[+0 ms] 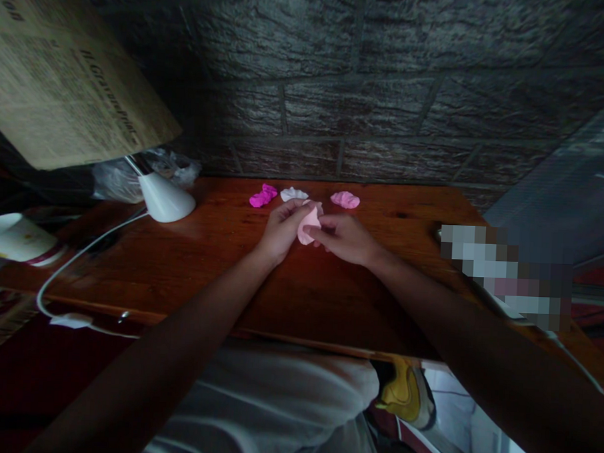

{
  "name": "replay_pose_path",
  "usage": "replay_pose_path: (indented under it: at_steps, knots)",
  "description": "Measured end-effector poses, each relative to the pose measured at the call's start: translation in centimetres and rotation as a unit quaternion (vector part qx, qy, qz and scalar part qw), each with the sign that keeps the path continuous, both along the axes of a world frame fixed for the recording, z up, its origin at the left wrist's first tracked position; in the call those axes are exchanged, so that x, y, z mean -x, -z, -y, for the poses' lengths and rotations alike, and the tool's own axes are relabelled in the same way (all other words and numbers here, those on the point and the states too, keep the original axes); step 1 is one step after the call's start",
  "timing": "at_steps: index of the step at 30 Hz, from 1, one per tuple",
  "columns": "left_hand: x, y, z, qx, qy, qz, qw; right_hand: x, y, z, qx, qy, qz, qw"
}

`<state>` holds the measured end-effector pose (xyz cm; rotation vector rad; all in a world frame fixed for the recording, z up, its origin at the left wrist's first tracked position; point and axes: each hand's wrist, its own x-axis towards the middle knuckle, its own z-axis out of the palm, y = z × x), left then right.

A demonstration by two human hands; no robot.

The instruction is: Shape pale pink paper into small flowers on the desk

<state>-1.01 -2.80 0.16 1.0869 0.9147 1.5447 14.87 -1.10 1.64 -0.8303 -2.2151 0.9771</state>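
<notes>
Above the wooden table, both hands meet on a pale pink soft piece [308,231], thin like cloth or crepe paper; I cannot tell which. My left hand [280,231] pinches its left side, thumb on top. From the right, my right hand [345,238] grips it between thumb and fingers. Beyond the hands, along the table's back, lie a crumpled magenta bundle [263,196], a white bundle [294,194] partly behind my left hand, and a crumpled pink bundle [346,200].
The brown wooden table [220,270] meets a dark stone-patterned wall [312,107]. At left stand a lamp with a white base [169,199] and newsprint shade [73,83], its cable [55,262], a clear plastic bag [118,178] and a paper cup [21,237]. A blurred-out device [500,275] lies right.
</notes>
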Motion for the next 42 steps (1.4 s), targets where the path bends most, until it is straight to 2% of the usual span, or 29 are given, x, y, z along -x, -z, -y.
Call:
replay_pose_path:
  at_steps: [15,25,32,42]
  knots:
    - [0.08,-0.1,0.27,-0.009,0.038,-0.027,0.999,0.01,0.02,0.01,-0.014,0.008,0.023,1.0]
    - [-0.18,-0.47,0.72,-0.011,0.026,-0.056,0.998,0.01,0.15,-0.09,-0.043,0.006,0.03,0.999]
    - [-0.08,-0.51,0.62,-0.038,0.034,-0.064,0.997,0.06,-0.03,0.08,-0.045,0.016,0.041,0.998]
    - [0.03,-0.22,0.44,-0.015,0.028,-0.069,0.997,-0.01,-0.04,0.01,-0.045,0.014,0.043,0.998]
